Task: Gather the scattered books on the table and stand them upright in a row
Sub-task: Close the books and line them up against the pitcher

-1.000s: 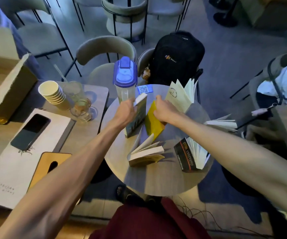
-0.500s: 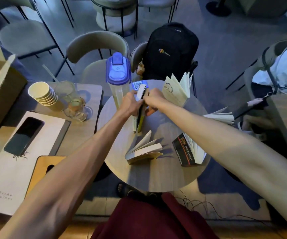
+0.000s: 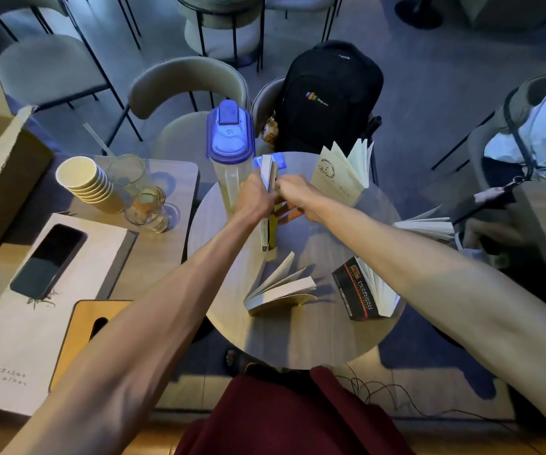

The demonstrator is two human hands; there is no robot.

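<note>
Two thin books stand upright and pressed together near the middle of the round table (image 3: 297, 343): a white-edged book (image 3: 267, 174) and a yellow book (image 3: 273, 228). My left hand (image 3: 254, 198) grips the pair from the left. My right hand (image 3: 297, 198) presses on them from the right. A cream book (image 3: 338, 175) stands fanned open at the back right. A pale book (image 3: 279, 289) lies half open in front. A black book (image 3: 361, 292) stands fanned open at the right. Another open book (image 3: 425, 223) hangs off the right rim.
A clear pitcher with a blue lid (image 3: 230, 152) stands just left of the held books. A black backpack (image 3: 329, 96) sits on the chair behind. The left table holds stacked paper cups (image 3: 84, 182), glasses (image 3: 145, 205), a phone (image 3: 48, 261) and a cardboard box (image 3: 5, 172).
The yellow book was apart from the white-edged one in my right hand; both hands have brought the two together, upright and closed.
</note>
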